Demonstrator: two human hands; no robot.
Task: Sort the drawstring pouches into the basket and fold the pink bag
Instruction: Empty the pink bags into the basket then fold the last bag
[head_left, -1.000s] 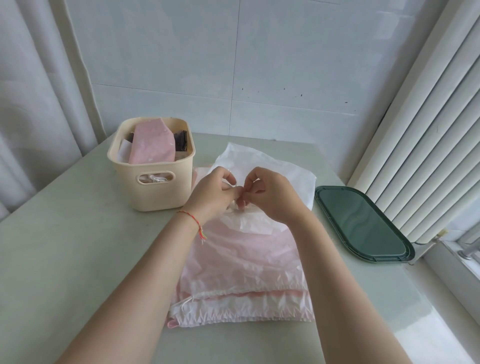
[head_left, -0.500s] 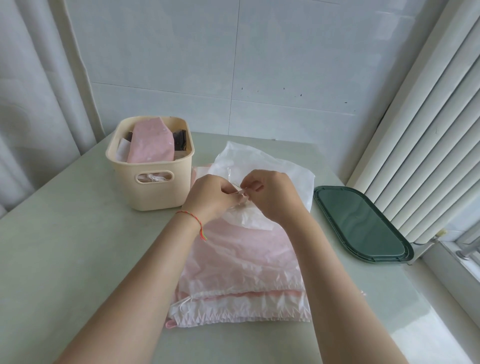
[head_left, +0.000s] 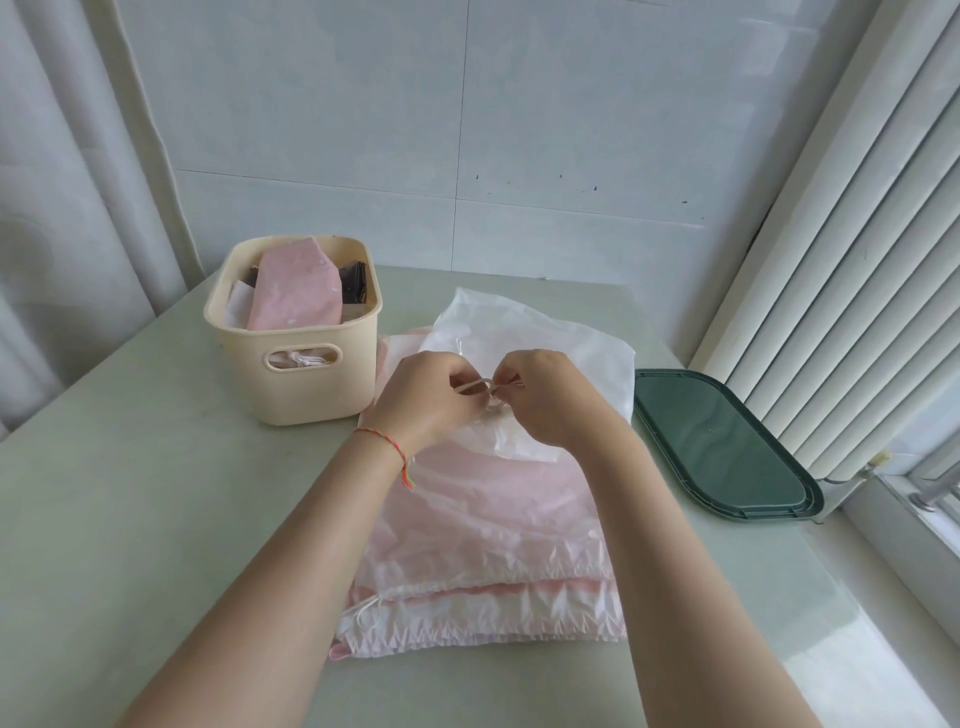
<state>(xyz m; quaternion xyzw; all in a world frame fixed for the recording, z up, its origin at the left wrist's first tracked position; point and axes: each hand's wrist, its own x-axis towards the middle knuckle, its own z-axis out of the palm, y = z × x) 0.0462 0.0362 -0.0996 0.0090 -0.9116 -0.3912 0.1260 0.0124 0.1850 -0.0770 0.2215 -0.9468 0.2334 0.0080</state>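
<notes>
A white translucent drawstring pouch (head_left: 566, 338) lies on top of a stack of pink drawstring bags (head_left: 483, 525) in the middle of the table. My left hand (head_left: 426, 400) and my right hand (head_left: 550, 400) meet over the pouch, each pinching its white cord (head_left: 480, 387), which forms a small loop between the fingertips. A cream basket (head_left: 296, 384) stands at the left of the stack. It holds a folded pink pouch (head_left: 296, 291), a dark pouch and a white one.
A dark green oval tray (head_left: 722, 447) lies at the right, next to the window blinds (head_left: 857, 260). A tiled wall closes the back and a curtain hangs at the left. Bare table shows in front of the basket.
Both hands stayed over the white pouch and drew slightly apart, and a loop of cord now shows between the fingertips. Nothing else moved.
</notes>
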